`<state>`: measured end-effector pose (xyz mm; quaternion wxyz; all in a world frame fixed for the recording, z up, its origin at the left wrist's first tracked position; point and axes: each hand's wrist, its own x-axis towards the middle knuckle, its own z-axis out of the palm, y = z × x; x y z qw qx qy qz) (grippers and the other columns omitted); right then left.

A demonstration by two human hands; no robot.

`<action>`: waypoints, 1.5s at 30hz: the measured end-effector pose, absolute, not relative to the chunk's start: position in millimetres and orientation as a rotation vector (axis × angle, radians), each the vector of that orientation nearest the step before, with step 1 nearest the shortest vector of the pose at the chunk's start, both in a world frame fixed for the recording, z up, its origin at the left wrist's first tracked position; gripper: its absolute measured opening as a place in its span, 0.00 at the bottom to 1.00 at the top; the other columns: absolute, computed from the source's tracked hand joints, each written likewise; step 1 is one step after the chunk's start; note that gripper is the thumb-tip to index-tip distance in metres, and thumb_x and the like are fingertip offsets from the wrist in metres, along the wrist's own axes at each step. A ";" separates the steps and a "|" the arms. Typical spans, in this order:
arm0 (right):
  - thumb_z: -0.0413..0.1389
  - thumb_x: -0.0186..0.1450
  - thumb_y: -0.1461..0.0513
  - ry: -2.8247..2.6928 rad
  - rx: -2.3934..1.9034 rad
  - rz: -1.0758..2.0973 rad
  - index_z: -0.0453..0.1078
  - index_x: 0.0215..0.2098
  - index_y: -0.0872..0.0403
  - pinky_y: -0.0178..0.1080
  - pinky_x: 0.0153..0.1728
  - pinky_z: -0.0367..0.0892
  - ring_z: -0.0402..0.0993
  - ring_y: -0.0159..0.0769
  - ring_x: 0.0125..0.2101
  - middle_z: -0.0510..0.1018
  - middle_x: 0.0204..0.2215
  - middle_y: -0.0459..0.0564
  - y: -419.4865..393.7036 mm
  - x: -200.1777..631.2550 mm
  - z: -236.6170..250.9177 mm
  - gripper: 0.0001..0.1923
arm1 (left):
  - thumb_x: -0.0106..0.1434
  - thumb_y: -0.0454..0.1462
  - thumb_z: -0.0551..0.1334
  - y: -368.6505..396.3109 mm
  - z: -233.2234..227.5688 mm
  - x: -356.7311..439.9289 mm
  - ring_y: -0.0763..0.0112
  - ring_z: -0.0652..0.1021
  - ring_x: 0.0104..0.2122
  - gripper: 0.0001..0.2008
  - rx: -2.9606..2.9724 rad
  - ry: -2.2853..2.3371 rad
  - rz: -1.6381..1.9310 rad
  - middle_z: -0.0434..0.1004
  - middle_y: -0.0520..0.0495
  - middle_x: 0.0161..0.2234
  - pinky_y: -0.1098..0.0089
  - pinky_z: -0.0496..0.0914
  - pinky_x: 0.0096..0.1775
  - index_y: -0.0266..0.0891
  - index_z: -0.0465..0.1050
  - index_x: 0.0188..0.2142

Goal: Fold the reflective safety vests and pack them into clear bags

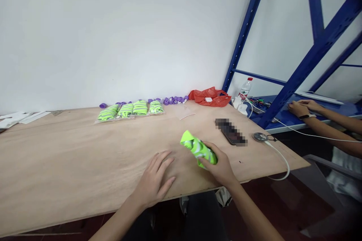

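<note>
Four bagged green bundles [131, 110] line the far side of your bench [70, 165]. Your left hand [154, 180] lies flat and open on the wood — just beside it, your right hand [222, 165] grips a rolled green-and-white cloth [198, 150] near the front edge.

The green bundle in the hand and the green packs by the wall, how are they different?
The green bundle is gripped in the right hand, near the front edge of the wooden table; the green packs lie untouched at the far side. The bundle is bare cloth with white markings; the packs look sealed in clear bags and show darker stripes. The bundle is a single piece; the packs make a row of four. Both are bright lime green.
</note>
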<state>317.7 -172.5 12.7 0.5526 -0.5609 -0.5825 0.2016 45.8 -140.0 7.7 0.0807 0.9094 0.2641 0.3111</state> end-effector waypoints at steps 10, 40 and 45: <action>0.67 0.53 0.47 -0.173 -0.875 1.095 0.76 0.42 0.49 0.38 0.27 0.75 0.80 0.39 0.29 0.84 0.32 0.46 -200.8 329.3 21.0 0.23 | 0.69 0.38 0.56 -102.9 31.6 82.1 0.52 0.69 0.60 0.22 2.860 0.757 0.691 0.65 0.36 0.63 0.44 0.62 0.60 0.41 0.62 0.61; 0.64 0.58 0.47 -0.216 -0.895 1.017 0.77 0.49 0.49 0.38 0.39 0.77 0.81 0.40 0.42 0.84 0.44 0.48 -192.1 330.1 -4.7 0.24 | 0.69 0.35 0.61 -77.6 43.1 215.7 0.65 0.81 0.50 0.12 2.444 0.001 1.477 0.82 0.43 0.49 0.62 0.75 0.55 0.41 0.77 0.50; 0.64 0.58 0.46 -0.215 -0.905 1.028 0.76 0.49 0.49 0.39 0.37 0.77 0.81 0.41 0.41 0.84 0.43 0.48 -186.7 323.6 -5.9 0.25 | 0.69 0.40 0.61 -80.2 55.3 208.5 0.63 0.79 0.50 0.17 2.335 0.173 1.302 0.80 0.41 0.50 0.61 0.75 0.53 0.41 0.72 0.56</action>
